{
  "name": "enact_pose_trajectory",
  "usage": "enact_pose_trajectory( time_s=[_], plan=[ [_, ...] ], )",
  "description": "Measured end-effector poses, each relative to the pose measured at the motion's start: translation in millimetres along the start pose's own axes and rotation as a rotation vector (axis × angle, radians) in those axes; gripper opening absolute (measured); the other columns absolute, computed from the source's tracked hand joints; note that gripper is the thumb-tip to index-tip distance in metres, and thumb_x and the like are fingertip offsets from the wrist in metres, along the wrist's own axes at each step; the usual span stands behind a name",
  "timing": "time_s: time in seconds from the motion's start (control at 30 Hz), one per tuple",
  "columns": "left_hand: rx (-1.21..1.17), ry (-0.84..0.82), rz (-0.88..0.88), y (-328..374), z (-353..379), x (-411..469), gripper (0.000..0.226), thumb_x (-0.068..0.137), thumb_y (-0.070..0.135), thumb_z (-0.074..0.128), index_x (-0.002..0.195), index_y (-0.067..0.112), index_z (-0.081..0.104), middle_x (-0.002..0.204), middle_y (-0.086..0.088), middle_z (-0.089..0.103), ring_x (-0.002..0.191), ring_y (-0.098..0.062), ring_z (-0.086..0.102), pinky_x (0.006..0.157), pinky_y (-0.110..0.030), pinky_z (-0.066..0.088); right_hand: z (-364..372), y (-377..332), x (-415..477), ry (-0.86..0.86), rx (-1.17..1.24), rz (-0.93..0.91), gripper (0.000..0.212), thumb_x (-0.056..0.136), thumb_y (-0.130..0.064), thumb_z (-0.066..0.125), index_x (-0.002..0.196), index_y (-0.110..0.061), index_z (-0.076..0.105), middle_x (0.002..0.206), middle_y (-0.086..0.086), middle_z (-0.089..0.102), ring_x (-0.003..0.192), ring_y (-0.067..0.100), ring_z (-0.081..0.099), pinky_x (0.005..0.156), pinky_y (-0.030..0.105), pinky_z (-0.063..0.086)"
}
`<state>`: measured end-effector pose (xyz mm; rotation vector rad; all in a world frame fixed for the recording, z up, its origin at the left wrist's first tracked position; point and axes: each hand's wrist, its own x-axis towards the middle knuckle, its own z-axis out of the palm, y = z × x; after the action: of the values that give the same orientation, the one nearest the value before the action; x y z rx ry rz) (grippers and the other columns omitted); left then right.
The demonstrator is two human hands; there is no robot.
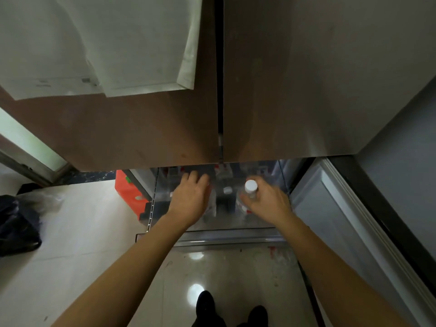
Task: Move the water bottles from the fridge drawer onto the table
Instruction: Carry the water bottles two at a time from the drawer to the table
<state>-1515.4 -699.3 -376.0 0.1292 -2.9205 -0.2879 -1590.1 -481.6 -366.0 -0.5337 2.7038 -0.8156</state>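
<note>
The fridge drawer [212, 239] is pulled open below the closed upper doors. My right hand [269, 199] grips a clear water bottle [245, 204] with a white cap and a red label, holding it around the neck over the drawer's right side. My left hand [192, 197] reaches into the drawer's left side with fingers bent down over a clear bottle whose body shows beside the palm; whether it grips is hidden. Another bottle [227, 190] with a white cap stands between my hands. More bottles sit in shadow at the drawer's back.
The upper fridge doors [165, 119] overhang the drawer's back. An open door [349, 208] stands on the right. An orange box [128, 192] sits left of the drawer, a black bag [16, 225] lies on the floor far left. My feet [231, 310] stand on glossy tile.
</note>
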Motion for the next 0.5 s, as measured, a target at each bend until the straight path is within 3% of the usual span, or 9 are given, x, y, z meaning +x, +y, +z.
enact_pose_trajectory(
  time_s=[0.13, 0.27, 0.37, 0.5],
  plan=[
    [-0.242, 0.039, -0.171, 4.8, 13.6, -15.0, 0.045, 0.095, 0.046, 0.045, 0.123, 0.012, 0.055, 0.116, -0.012, 0.054, 0.105, -0.027, 0.049, 0.083, -0.037, 0.047, 15.7, 11.3, -10.8, 0.067, -0.036, 0.009, 0.053, 0.085, -0.057, 0.067, 0.126, -0.026, 0.052, 0.112, 0.004, 0.067, 0.098, 0.026, 0.066, 0.07, 0.028, 0.047],
    [-0.559, 0.027, -0.419, 0.3, 21.3, -24.2, 0.056, 0.084, 0.047, 0.071, 0.129, 0.023, 0.047, 0.123, -0.001, 0.047, 0.116, -0.018, 0.039, 0.086, -0.034, 0.04, 36.4, 16.2, -16.8, 0.08, -0.06, 0.093, 0.083, 0.072, -0.052, 0.081, 0.14, -0.026, 0.04, 0.132, 0.01, 0.04, 0.116, 0.031, 0.052, 0.088, 0.036, 0.048],
    [-0.779, -0.045, -0.541, -5.2, 27.9, -27.1, 0.065, 0.074, 0.038, 0.083, 0.126, 0.029, 0.045, 0.123, 0.003, 0.053, 0.118, -0.019, 0.051, 0.094, -0.037, 0.048, 49.0, 15.1, -13.4, 0.075, 0.13, 0.156, 0.099, 0.066, -0.04, 0.09, 0.144, -0.023, 0.031, 0.144, 0.011, 0.031, 0.129, 0.034, 0.044, 0.103, 0.044, 0.046],
    [-0.832, -0.169, -0.622, -0.6, 34.0, -28.6, 0.081, 0.071, 0.028, 0.087, 0.135, 0.024, 0.037, 0.122, 0.003, 0.055, 0.119, -0.023, 0.053, 0.093, -0.034, 0.046, 54.7, 9.4, -9.8, 0.096, 0.215, 0.15, 0.084, 0.078, -0.029, 0.084, 0.142, -0.022, 0.031, 0.143, 0.011, 0.047, 0.126, 0.033, 0.053, 0.095, 0.037, 0.048]
  ],
)
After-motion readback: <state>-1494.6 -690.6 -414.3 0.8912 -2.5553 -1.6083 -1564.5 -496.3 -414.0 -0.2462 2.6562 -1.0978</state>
